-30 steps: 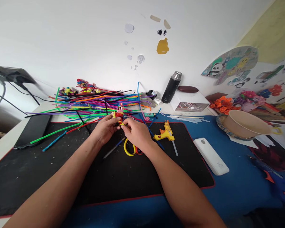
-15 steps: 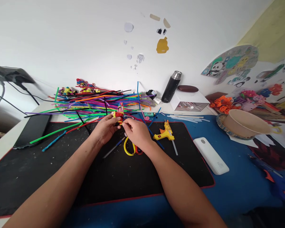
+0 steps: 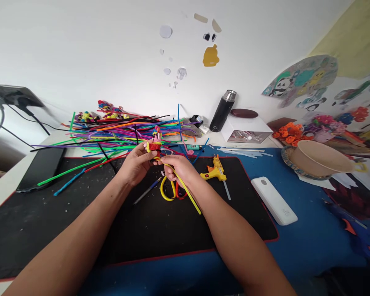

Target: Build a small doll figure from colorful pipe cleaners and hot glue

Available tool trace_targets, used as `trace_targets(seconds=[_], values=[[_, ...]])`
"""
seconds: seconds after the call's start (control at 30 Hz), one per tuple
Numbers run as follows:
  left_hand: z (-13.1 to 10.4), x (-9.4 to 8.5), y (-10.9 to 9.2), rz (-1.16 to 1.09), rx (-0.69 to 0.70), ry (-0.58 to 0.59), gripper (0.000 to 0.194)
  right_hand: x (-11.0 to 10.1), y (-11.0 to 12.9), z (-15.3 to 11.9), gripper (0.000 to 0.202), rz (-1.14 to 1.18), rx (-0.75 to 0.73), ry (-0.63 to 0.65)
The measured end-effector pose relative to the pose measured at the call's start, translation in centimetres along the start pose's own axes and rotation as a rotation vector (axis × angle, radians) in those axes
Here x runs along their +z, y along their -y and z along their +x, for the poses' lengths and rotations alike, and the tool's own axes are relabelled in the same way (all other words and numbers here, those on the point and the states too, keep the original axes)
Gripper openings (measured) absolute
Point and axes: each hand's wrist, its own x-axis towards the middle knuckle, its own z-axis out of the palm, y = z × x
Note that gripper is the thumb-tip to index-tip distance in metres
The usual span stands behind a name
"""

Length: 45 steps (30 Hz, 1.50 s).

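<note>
Left hand (image 3: 135,164) gripping red pipe-cleaner figure (image 3: 156,144); right hand (image 3: 180,169) pinching yellow pipe cleaner (image 3: 185,190) (apparently joined to figure), glue gun (image 3: 214,172) lying just right.

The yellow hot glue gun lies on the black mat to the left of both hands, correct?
Not quite. The head view shows the yellow hot glue gun on the black mat, but to the right of the left hand and right hand.

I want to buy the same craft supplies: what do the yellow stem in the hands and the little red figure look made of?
The long yellow stem, pinched by the right hand, looks like a fuzzy pipe cleaner: matte, thin, holding its bend. The small red and yellow figure in the left hand seems to be twisted from the same stems.
</note>
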Motion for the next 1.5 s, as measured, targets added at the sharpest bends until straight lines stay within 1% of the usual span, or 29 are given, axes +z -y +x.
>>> trace_targets(seconds=[0.17, 0.27, 0.37, 0.57, 0.7, 0.77, 0.87, 0.97, 1.0, 1.07, 1.17, 1.27, 1.33, 1.4, 1.5], values=[[-0.1, -0.2, -0.2, 0.005, -0.025, 0.061, 0.04, -0.3, 0.3, -0.2, 0.018, 0.111, 0.113, 0.103], [0.1, -0.5, 0.0, -0.008, -0.046, 0.054, 0.039, -0.3, 0.3, -0.3, 0.017, 0.118, 0.12, 0.12], [0.2, -0.6, 0.1, -0.039, -0.058, 0.018, 0.036, -0.3, 0.1, -0.2, 0.019, 0.07, 0.064, 0.111], [0.5, -0.8, 0.0, -0.102, -0.079, -0.089, 0.032, -0.4, -0.4, 0.3, 0.036, -0.054, -0.071, 0.041], [0.6, -1.1, -0.1, -0.135, -0.049, -0.137, 0.03, -0.5, -0.4, 0.3, 0.037, -0.126, -0.168, 0.008], [0.7, -1.2, -0.2, -0.143, -0.041, -0.148, 0.03, -0.6, -0.4, 0.2, 0.035, -0.186, -0.186, 0.008], [0.8, -1.3, -0.2, -0.148, -0.05, -0.149, 0.03, -0.6, -0.6, 0.1, 0.026, -0.317, -0.199, -0.004], [0.9, -1.3, -0.2, -0.146, -0.06, -0.145, 0.031, -0.8, -1.0, 0.3, 0.017, -0.529, -0.268, -0.083], [0.9, -1.4, -0.2, -0.146, -0.06, -0.146, 0.032, -0.9, -1.2, 0.3, 0.015, -0.59, -0.295, -0.107], [0.9, -1.4, -0.2, -0.156, -0.061, -0.148, 0.033, -1.1, -1.6, 0.5, 0.015, -0.646, -0.321, -0.107], [1.0, -1.5, -0.5, -0.181, -0.058, -0.143, 0.033, -1.2, -1.6, 0.6, 0.014, -0.763, -0.346, -0.202], [1.1, -1.7, -0.9, -0.222, -0.055, -0.158, 0.031, -1.0, -0.6, 0.3, 0.011, -1.053, -0.447, -0.291], [1.1, -1.8, -1.1, -0.259, -0.054, -0.165, 0.03, -0.9, 0.4, -0.1, 0.009, -1.248, -0.506, -0.308], [1.2, -1.9, -1.2, -0.297, -0.048, -0.162, 0.028, -1.1, 1.5, -0.4, 0.008, -1.386, -0.509, -0.308], [1.4, -2.2, -1.3, -0.348, -0.037, -0.159, 0.026, -2.3, 2.8, -1.0, 0.012, -1.485, -0.445, -0.329]])
